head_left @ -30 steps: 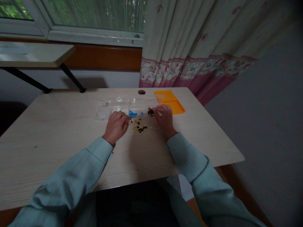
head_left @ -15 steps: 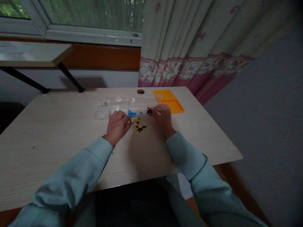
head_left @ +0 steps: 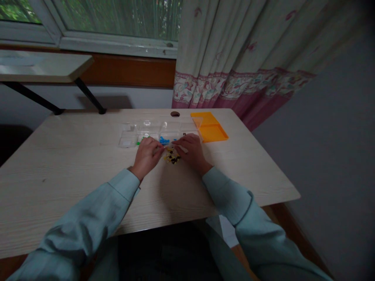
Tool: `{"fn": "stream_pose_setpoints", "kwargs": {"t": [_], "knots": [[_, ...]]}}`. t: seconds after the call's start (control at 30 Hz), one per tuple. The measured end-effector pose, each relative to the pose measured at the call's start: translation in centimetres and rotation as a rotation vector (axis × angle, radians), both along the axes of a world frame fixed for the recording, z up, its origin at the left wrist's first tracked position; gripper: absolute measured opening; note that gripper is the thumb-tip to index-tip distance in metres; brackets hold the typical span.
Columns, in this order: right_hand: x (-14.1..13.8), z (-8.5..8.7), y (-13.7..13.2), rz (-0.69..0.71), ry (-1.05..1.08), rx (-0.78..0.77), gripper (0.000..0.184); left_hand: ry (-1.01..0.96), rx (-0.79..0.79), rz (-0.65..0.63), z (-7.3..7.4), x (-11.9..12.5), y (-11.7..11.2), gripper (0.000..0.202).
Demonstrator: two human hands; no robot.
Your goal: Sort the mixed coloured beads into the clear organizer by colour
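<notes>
A small heap of yellow and black beads (head_left: 171, 157) lies on the pale wooden table (head_left: 73, 168), between my two hands. My left hand (head_left: 148, 154) rests knuckles up just left of the heap, its fingers curled toward the beads. My right hand (head_left: 189, 151) lies on the heap's right side, fingertips pinched together at its upper edge. What either pinch holds is too small to make out. Behind the hands stands a clear compartment box (head_left: 146, 130) holding green, blue and dark beads in separate cells.
An orange lid or tray (head_left: 211, 128) lies at the box's right end. A cable hole (head_left: 175, 114) sits near the table's far edge. A curtain hangs behind at the right, a window and a second table at the back left.
My right hand has come away from the box's dark-bead cell and moved left and down onto the loose heap. My left hand has barely shifted.
</notes>
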State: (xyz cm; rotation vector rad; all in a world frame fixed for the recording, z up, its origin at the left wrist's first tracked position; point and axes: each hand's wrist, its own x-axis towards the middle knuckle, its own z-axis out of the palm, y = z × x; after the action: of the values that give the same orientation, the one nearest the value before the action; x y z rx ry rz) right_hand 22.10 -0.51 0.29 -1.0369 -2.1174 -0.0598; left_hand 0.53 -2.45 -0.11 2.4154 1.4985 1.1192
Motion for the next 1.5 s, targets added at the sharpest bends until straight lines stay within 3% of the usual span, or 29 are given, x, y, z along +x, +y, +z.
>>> {"fn": "stream_pose_setpoints", "kwargs": {"t": [0.2, 0.53, 0.73, 0.83, 1.0, 1.1, 1.37, 1.5], "knots": [[-2.0, -0.1, -1.4, 0.069, -0.047, 0.018, 0.024, -0.194, -0.041, -0.031, 0.3, 0.2, -0.2, 0.025], [-2.4, -0.2, -1.5, 0.071, -0.003, 0.044, 0.019, -0.262, -0.041, -0.103, 0.4, 0.7, -0.6, 0.024], [-2.4, 0.2, -1.7, 0.073, 0.009, 0.083, 0.015, -0.221, -0.039, -0.068, 0.1, 0.7, -0.5, 0.029], [-1.3, 0.3, -0.7, -0.011, 0.02, 0.085, 0.017, -0.167, -0.002, -0.03, 0.1, 0.5, -0.5, 0.03], [2.5, -0.4, 2.5, -0.356, 0.061, -0.034, 0.022, -0.144, 0.009, 0.004, 0.5, 0.3, -0.8, 0.032], [4.0, -1.2, 3.6, -0.48, 0.06, -0.06, 0.022, -0.127, -0.006, -0.007, 0.5, 0.4, -0.9, 0.032], [3.9, -1.2, 3.4, -0.519, 0.066, -0.104, 0.031, -0.092, -0.015, -0.033, 0.1, 0.1, -0.6, 0.03], [3.7, -0.7, 2.8, -0.443, 0.131, -0.117, 0.029, -0.037, -0.006, -0.063, -0.1, 0.0, -0.5, 0.021]]}}
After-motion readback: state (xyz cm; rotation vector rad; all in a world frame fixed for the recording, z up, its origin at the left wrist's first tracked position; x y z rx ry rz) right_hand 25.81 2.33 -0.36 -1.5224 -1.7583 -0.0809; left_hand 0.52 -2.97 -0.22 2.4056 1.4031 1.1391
